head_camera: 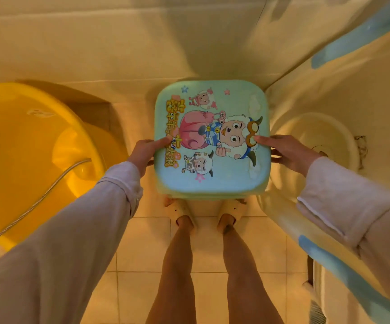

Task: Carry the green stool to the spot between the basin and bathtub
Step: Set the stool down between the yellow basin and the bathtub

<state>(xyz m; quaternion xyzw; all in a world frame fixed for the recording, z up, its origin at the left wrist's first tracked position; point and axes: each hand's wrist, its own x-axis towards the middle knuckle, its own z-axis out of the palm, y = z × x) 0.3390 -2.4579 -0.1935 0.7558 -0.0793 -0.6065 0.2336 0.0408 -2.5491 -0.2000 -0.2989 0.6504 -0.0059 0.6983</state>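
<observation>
Green stool (212, 181): square seat with rounded corners, cartoon sheep print on top, seen from above, level, between the yellow basin (14, 141) to the left and the pale bathtub (329, 108) with blue trim to the right; whether its legs touch the tiled floor (212, 288) cannot be told. Left hand (143, 153): grip closed on the stool's left edge, thumb on the seat top, fingers under the rim. Right hand (289, 150): grip closed on the right edge, thumb on top, fingers down the side. Both arms in pale long sleeves. Metal shower hose (37, 204): draped over the basin's rim. Yellow slippers (180, 211): two feet, just behind the stool's near edge.
</observation>
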